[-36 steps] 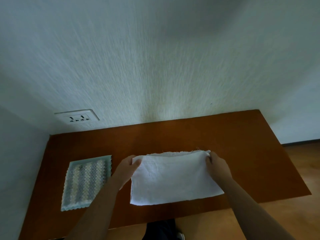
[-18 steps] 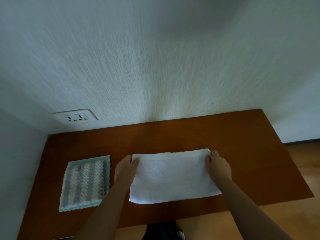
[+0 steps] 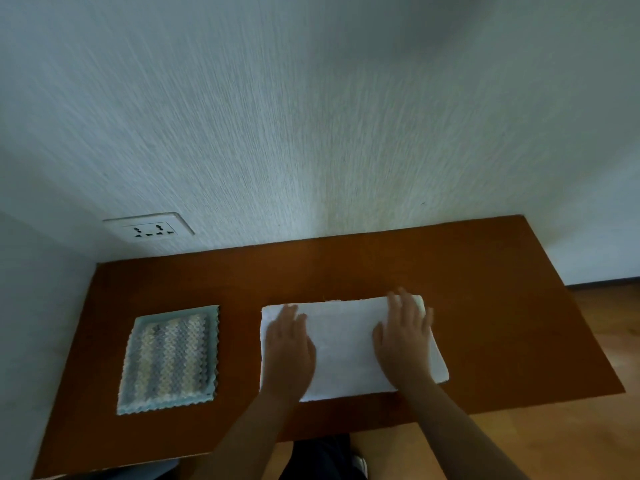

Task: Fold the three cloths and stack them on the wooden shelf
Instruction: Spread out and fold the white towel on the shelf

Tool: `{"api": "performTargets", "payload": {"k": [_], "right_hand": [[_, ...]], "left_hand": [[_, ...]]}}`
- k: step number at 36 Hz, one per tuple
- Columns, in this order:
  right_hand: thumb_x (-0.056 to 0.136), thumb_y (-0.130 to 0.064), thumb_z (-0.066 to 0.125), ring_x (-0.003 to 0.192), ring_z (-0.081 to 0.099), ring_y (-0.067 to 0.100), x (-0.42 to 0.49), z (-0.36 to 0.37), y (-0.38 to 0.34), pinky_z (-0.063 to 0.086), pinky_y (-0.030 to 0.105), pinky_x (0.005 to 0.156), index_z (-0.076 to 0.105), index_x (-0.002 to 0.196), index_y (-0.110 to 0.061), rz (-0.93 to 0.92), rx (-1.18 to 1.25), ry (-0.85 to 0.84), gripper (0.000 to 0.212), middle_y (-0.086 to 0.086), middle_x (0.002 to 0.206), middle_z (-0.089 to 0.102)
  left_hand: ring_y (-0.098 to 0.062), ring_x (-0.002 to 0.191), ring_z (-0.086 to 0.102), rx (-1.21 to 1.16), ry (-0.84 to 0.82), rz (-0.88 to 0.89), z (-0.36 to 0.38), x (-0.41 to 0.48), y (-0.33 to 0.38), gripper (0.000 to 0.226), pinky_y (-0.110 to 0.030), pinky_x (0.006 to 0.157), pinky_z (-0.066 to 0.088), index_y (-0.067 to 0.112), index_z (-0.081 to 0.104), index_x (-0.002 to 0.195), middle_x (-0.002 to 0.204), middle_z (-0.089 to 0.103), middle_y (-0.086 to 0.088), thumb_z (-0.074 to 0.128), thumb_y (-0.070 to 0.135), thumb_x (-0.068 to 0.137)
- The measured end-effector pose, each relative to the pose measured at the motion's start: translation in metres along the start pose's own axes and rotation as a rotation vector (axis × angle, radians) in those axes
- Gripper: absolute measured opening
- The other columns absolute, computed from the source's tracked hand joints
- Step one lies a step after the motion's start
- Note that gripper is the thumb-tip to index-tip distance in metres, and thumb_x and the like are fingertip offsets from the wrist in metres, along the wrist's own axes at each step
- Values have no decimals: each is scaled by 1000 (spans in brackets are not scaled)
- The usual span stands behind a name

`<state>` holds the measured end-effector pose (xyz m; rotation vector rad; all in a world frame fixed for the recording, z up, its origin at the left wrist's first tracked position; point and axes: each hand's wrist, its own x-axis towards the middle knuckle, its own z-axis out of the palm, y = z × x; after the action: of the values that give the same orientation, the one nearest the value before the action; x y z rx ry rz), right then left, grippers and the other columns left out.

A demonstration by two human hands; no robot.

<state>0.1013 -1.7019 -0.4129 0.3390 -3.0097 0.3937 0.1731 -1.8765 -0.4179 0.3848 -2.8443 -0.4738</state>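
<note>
White cloth [image 3: 346,355] is lying folded on the wooden shelf [image 3: 485,306], and the left hand [image 3: 289,348] and right hand [image 3: 403,337] are pressing it flat, each grip wide and holding nothing. Next is probably another fold, then stacking it onto the striped cloth [image 3: 169,358] nearby.

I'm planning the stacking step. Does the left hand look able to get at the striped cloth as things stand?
Probably yes. The left hand lies flat on the white cloth at its left end. The striped cloth sits to its left on the shelf, with only bare wood between them.
</note>
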Motion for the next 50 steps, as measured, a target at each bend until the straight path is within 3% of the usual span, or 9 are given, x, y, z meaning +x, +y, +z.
{"api": "performTargets", "payload": {"k": [3,8,13,19,29,36,41,47,50], "right_hand": [[89,-37,33,126,47,33,-17,11,-29,31,55,98,40,131,-12,-213,10,-113,49,15,136,51],[86,-45,38,137,23,30,-31,37,-37,29,57,100,35,139,-14,-275,-31,-286,62,12,147,37],[98,-45,13,140,18,28,-36,41,-18,29,58,101,28,144,-16,-261,-29,-358,56,7,151,30],[96,-50,10,140,15,27,-32,32,16,25,55,103,25,146,-17,-194,-68,-371,62,7,153,26],[96,-54,9,144,0,20,-32,18,66,13,55,108,5,148,-18,-94,-77,-369,64,5,156,9],[98,-44,5,132,35,33,-18,8,7,25,56,99,32,140,-8,-107,-53,-345,62,14,144,40],[89,-46,28,135,33,30,-12,25,-32,33,51,102,28,142,-12,-249,-59,-432,63,11,148,36],[95,-43,20,135,35,29,-7,27,-17,36,53,100,31,142,-15,-279,-93,-459,56,9,148,36],[94,-48,23,136,31,31,-4,26,0,28,55,101,29,144,-17,-240,-115,-442,59,9,150,32]], "left_hand": [[-31,114,59,19,-100,141,17,-11,17,30,-49,90,47,8,49,117,120,63,-16,39,21,92],[-31,124,50,39,-323,87,39,-23,20,59,-52,94,46,7,44,131,134,53,-14,53,39,83],[-24,141,15,107,-323,58,35,-29,3,56,-57,99,32,10,32,139,146,37,-11,5,40,100],[-23,144,7,148,-287,-4,26,-41,-26,61,-50,112,24,10,19,146,154,19,-9,7,45,98],[-19,145,-3,197,-245,-96,18,-48,-52,62,-54,106,25,7,22,145,151,27,-13,8,44,98],[-20,145,1,120,-190,94,20,-20,-2,48,-55,100,31,5,32,138,145,37,-15,21,25,95],[-28,132,41,60,-335,135,38,-4,28,51,-52,92,48,7,44,134,139,48,-14,25,34,95],[-16,145,1,121,-319,120,42,-12,-2,56,-49,113,14,11,28,143,150,31,-8,6,40,100],[-14,145,-1,123,-330,45,34,-13,-10,59,-53,111,20,10,29,142,149,34,-9,4,42,99]]}}
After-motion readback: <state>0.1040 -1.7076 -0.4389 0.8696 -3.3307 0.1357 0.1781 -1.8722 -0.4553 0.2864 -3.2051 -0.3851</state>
